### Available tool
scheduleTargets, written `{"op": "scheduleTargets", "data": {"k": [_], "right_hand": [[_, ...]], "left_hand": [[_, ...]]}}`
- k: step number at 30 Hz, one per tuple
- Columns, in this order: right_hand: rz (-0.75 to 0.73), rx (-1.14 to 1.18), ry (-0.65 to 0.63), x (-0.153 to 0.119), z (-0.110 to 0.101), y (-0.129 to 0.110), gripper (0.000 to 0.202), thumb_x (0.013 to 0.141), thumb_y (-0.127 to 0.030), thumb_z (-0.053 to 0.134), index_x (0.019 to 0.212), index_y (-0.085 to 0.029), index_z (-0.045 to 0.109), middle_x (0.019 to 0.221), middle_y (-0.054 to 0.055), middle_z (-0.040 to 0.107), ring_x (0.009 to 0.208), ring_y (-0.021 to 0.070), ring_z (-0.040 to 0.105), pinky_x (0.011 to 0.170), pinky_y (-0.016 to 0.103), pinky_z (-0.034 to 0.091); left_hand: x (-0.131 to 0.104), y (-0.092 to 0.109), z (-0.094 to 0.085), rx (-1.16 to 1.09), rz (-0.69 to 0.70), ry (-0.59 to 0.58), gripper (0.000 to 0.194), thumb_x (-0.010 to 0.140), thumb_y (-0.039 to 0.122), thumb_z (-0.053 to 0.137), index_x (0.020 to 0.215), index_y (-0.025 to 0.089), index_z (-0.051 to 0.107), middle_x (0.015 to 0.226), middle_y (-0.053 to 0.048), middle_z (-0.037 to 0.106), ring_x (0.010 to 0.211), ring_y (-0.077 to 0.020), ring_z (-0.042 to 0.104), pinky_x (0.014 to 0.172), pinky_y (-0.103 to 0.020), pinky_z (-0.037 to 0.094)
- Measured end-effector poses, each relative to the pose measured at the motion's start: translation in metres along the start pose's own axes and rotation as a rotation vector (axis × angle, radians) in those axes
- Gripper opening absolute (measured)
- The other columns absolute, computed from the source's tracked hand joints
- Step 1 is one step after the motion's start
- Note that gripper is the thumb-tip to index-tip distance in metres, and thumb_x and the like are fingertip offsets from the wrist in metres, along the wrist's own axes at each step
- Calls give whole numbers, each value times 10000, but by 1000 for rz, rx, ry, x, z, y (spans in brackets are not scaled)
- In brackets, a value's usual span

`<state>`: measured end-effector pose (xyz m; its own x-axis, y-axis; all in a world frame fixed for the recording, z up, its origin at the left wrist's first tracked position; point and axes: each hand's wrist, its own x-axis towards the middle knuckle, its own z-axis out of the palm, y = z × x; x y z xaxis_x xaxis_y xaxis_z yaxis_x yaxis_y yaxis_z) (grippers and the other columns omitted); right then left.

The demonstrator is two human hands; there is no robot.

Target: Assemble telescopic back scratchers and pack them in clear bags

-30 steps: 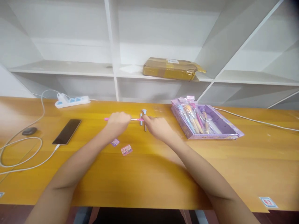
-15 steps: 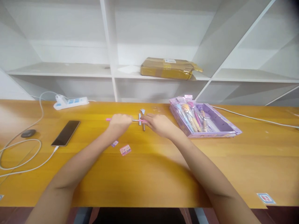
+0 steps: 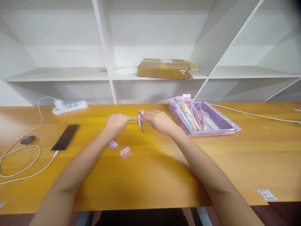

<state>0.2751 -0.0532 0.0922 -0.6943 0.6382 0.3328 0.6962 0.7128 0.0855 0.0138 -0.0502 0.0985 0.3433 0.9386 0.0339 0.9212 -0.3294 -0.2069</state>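
Note:
A thin stick with pink ends and a metal middle (image 3: 133, 119) runs level between my hands above the table. My left hand (image 3: 117, 122) is wrapped round its left part, and a pink tip shows beyond the fist. Fingers of my right hand (image 3: 158, 121) pinch its pink right end. Behind and below the stick lie a short light-blue piece (image 3: 139, 121) and a metal rod with a small blue hand-shaped head (image 3: 143, 125). Two small printed cards, one purple (image 3: 113, 144) and one pink (image 3: 125, 152), lie nearer to me.
At the right stands a purple tray (image 3: 215, 134) with several wrapped sticks. A phone (image 3: 66, 137), cable, dark small object (image 3: 27, 139) and power strip (image 3: 70, 107) are at the left. A taped cardboard box (image 3: 164, 68) sits on the shelf.
My left hand has shifted slightly left, away from my right hand, still round the stick. The whole view has turned a little, and more of the purple card shows.

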Motion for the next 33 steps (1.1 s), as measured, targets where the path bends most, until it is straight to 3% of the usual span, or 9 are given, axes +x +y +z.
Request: {"op": "scheduleTargets", "data": {"k": [4, 9, 12, 15, 18, 22, 28, 33], "right_hand": [[75, -21, 31, -7, -12, 20, 382, 1166, -298, 385, 1288, -188, 729, 1111, 109, 761, 901, 226, 674, 759, 309, 375], [140, 19, 169, -26, -26, 71, 360, 1096, -217, 432, 1258, -194, 753, 1134, 117, 763, 966, 242, 695, 781, 305, 435], [188, 46, 297, -50, -34, 112, 361, 1035, -170, 468, 1221, -206, 775, 1111, 108, 777, 972, 235, 703, 795, 303, 462], [398, 24, 408, -83, -43, 151, 348, 1022, -181, 480, 1166, -203, 797, 1045, 106, 781, 882, 209, 693, 789, 293, 468], [520, 18, 415, -110, -53, 173, 335, 1031, -192, 490, 1160, -191, 798, 1008, 109, 777, 845, 186, 678, 837, 277, 470], [536, 27, 452, -117, -60, 173, 305, 1036, -199, 506, 1126, -197, 798, 938, 92, 764, 823, 176, 676, 855, 259, 466], [702, 62, 341, -106, -66, 155, 274, 1055, -209, 531, 1185, -215, 772, 962, 86, 790, 804, 169, 687, 874, 255, 468], [778, 125, 296, -104, -68, 153, 266, 1041, -212, 561, 1233, -255, 740, 1003, 55, 812, 725, 139, 704, 790, 251, 469]], "left_hand": [[-1, -19, -6, 17, -82, 36, 372, 984, 204, 445, 1079, 235, 804, 947, -173, 809, 901, -336, 787, 712, -381, 502], [1, -57, -9, 71, -182, 137, 378, 979, 202, 442, 1057, 214, 812, 963, -176, 808, 942, -352, 773, 747, -386, 496], [0, -96, -3, 125, -295, 181, 392, 985, 199, 433, 1077, 213, 813, 986, -170, 811, 962, -339, 760, 760, -368, 477], [-5, -144, 6, 169, -384, 266, 379, 986, 237, 433, 1007, 209, 810, 1008, -164, 807, 975, -336, 746, 718, -345, 437], [-11, -175, 14, 176, -372, 323, 358, 979, 272, 453, 950, 207, 804, 979, -159, 797, 943, -330, 737, 691, -343, 396], [-10, -176, 16, 165, -339, 333, 319, 968, 258, 474, 912, 223, 787, 949, -130, 796, 907, -302, 731, 673, -332, 351], [-10, -165, 10, 164, -350, 260, 286, 965, 246, 493, 909, 233, 774, 952, -114, 804, 898, -289, 736, 684, -323, 347], [-11, -164, 9, 176, -338, 224, 307, 981, 258, 473, 947, 238, 777, 981, -127, 811, 944, -320, 749, 697, -334, 358]]}}
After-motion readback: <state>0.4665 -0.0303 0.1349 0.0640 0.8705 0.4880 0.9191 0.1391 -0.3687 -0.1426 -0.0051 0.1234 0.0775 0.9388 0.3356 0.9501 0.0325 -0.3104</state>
